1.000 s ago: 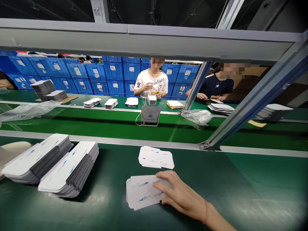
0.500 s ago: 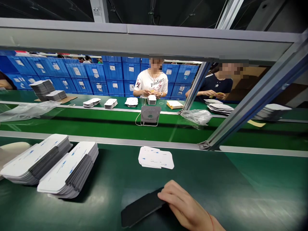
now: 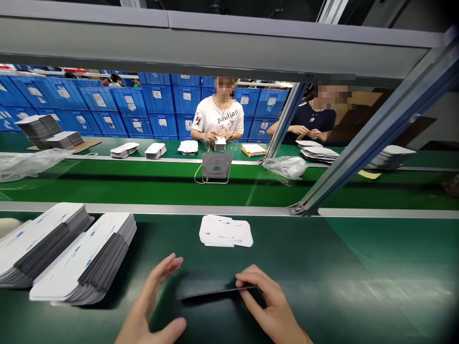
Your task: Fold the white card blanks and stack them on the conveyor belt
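My right hand [image 3: 267,301] pinches the right end of a thin black pad [image 3: 211,294], which is seen nearly edge-on just above the green worktop [image 3: 304,258]. Beyond the pad's left end, my left hand [image 3: 154,301] is open, thumb and fingers spread apart and holding nothing. A few white-faced pieces with small blue marks [image 3: 225,231] lie overlapping ahead of my hands. To the left stand two thick stacks of similar pieces, the nearer stack [image 3: 86,260] and the farther stack [image 3: 43,239], white on top with dark grey edges.
A metal rail [image 3: 143,208] runs along the bench's far edge, with a slanted post [image 3: 358,148] at right. Past it are a green conveyor [image 3: 158,184], a small grey fan [image 3: 217,167] and plastic bags [image 3: 287,167]. Two people sit opposite with more stacks. Blue crates [image 3: 161,100] stand behind.
My left hand has come into view at the lower left. The black pad has turned from showing its broad face to nearly edge-on, still in my right hand. The view has shifted slightly.
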A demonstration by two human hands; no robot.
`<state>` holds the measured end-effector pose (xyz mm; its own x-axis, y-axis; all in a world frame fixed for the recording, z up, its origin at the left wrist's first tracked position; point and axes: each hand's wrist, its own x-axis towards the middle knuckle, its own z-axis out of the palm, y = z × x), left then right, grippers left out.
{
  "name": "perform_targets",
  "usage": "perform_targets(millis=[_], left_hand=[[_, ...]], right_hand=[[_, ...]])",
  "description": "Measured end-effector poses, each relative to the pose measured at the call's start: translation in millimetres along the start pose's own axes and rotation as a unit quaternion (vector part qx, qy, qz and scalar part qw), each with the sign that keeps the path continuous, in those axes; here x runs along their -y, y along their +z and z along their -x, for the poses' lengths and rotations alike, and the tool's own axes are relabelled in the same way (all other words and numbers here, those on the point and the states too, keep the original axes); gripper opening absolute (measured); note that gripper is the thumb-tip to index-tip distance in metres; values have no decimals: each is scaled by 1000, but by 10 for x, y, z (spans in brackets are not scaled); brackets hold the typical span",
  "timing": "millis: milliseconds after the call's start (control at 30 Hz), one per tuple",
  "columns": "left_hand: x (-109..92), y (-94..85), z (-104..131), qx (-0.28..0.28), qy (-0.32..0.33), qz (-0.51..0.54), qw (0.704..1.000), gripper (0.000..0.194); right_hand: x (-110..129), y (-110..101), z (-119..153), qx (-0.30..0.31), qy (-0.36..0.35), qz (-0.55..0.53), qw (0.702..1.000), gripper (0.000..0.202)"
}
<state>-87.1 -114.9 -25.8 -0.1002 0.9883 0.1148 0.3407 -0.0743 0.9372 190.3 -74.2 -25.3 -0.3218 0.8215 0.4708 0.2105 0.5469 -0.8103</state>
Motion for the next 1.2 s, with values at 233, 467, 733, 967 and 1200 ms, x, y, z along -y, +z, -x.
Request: perform_targets(millis=[233, 467, 733, 967, 1200], left_hand=[[36, 377, -155, 161, -55, 36, 985, 24], [-85, 435, -205, 122, -87, 72, 986, 22], [62, 420, -214, 150, -86, 41, 984, 28], [-80, 473, -196, 105, -122, 69, 985, 32], [-113, 506, -206, 88, -69, 59, 992, 30]], right_hand=[[9, 114, -9, -26, 56, -34, 998, 30], [9, -63, -73, -6, 83, -83, 993, 26], [-552, -645, -810, 135, 138, 206, 959, 72], [-764, -641, -904, 197, 107, 260, 939, 82], [-585, -658, -792, 150, -50, 260, 953, 71]])
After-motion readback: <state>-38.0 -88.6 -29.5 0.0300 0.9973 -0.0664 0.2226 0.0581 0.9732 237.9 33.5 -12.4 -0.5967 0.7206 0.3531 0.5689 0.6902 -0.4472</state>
